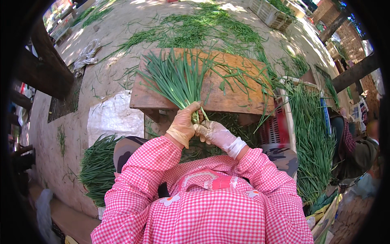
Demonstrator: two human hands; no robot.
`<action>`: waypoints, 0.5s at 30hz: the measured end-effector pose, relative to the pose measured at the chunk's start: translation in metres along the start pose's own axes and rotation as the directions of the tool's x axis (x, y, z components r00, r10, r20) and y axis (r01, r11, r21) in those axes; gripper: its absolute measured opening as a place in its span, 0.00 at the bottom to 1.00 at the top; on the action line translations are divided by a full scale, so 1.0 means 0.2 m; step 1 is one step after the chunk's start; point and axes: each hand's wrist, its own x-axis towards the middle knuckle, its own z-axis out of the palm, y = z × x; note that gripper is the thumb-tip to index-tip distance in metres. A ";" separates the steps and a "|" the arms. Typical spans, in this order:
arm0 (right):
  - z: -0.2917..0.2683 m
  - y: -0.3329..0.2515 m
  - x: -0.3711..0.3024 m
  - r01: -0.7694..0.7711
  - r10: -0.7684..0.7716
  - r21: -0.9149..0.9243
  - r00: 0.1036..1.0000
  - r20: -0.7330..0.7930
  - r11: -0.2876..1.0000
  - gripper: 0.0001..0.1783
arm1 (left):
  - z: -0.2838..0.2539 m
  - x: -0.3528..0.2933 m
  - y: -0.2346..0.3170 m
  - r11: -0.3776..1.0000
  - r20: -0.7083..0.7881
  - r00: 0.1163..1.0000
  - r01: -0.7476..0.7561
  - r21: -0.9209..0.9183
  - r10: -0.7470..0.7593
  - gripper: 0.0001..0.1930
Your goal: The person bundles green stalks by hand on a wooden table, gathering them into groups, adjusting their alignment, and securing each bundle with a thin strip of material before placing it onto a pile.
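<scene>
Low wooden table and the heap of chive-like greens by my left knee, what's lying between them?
A white woven sheet, spread on the ground between the wooden table and the heap of chive-like greens; the head view shows it.

Bunch (178, 79) and crate (289, 118) flank free room above the bench (235, 101).

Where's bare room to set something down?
On the table, the near left corner is bare, left of the bunch; so is most of the near edge below the loose leaves. The white sack beyond the left pile of greens is mostly bare. Crowded: the table's right end, the white crate.
</scene>
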 end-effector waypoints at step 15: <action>-0.62 0.03 -0.45 -0.346 0.062 -0.792 0.928 -0.367 0.502 0.21 | -0.05 0.05 0.00 0.998 -0.012 1.000 -0.013 -0.057 0.012 0.04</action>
